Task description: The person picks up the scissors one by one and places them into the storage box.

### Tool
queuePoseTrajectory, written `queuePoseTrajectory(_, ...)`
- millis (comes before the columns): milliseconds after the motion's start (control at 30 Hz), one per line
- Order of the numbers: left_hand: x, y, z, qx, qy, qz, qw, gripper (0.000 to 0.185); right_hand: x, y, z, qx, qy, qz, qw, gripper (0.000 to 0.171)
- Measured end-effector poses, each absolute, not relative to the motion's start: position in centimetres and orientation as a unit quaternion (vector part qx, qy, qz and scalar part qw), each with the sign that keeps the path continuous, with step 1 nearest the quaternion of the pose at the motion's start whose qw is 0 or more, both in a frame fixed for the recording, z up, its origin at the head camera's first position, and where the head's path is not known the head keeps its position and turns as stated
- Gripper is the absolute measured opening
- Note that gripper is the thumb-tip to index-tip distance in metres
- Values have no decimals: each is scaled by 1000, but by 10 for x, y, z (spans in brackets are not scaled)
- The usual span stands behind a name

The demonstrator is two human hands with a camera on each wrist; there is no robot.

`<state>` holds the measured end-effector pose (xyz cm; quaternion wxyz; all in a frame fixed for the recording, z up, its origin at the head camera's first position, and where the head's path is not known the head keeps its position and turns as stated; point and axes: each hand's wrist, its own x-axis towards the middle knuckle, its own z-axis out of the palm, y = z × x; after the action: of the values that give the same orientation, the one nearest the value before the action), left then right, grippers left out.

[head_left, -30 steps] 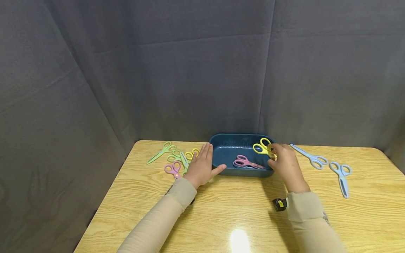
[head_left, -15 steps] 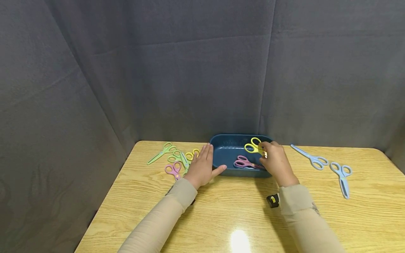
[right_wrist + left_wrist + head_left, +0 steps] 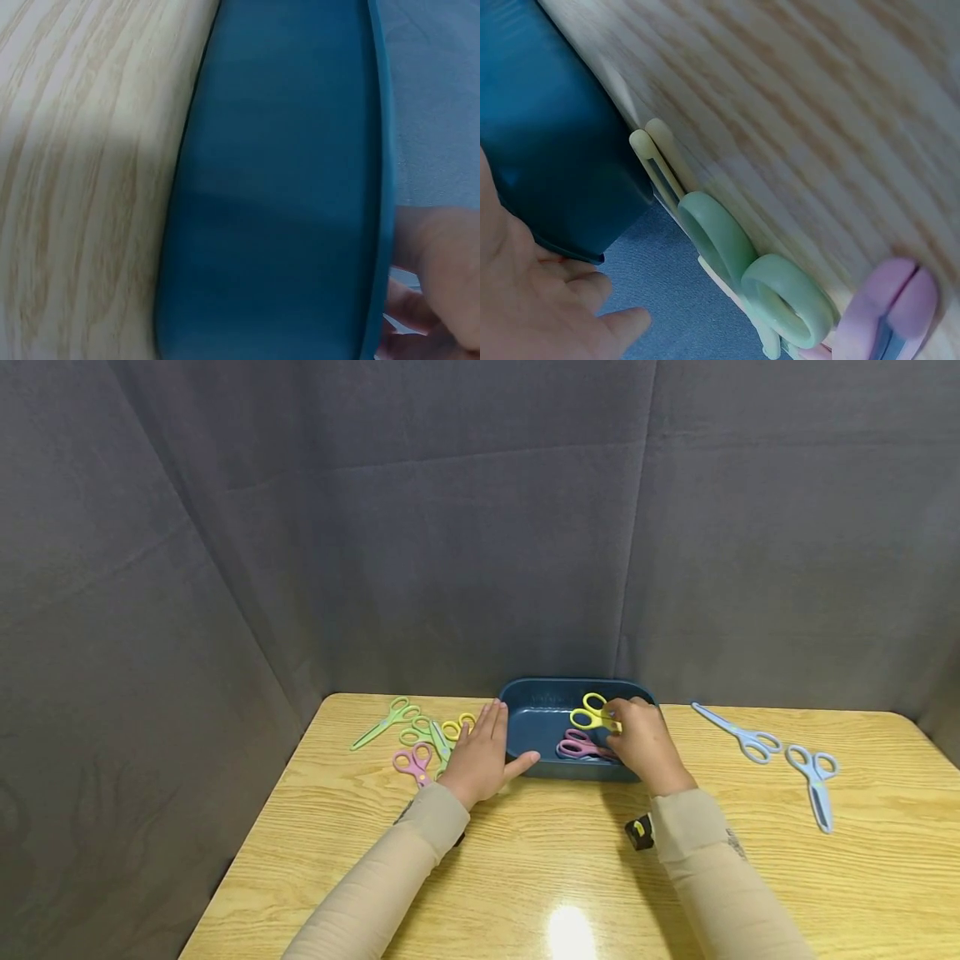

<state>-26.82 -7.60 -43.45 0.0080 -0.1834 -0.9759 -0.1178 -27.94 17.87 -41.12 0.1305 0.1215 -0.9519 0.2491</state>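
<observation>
A dark blue tray stands at the back of the wooden table. My left hand lies with straight fingers along the tray's left end, thumb spread over its front rim. Over the tray's right half, my right hand pinches yellow scissors by the blade end, handle loops pointing left. Pink scissors lie below on the tray floor, with blue ones partly hidden under them. In the right wrist view the tray's wall hides most of the right hand's fingers.
Left of the tray lie green scissors, a second green pair, pink ones and yellow ones partly behind the left hand. Two light blue pairs, one slanted and another, lie right. A grey curtain hangs behind.
My right hand has moved left and slightly down with the yellow scissors, from the tray's right rim to over its inside. The left hand has stayed at the tray's left end.
</observation>
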Motion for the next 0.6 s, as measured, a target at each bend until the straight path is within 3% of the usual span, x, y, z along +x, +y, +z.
queuePoseTrajectory(600, -269, -75, -436, -177, -977, -121, 1, 96, -285, 181, -423, 102, -948, 295, 64, 40)
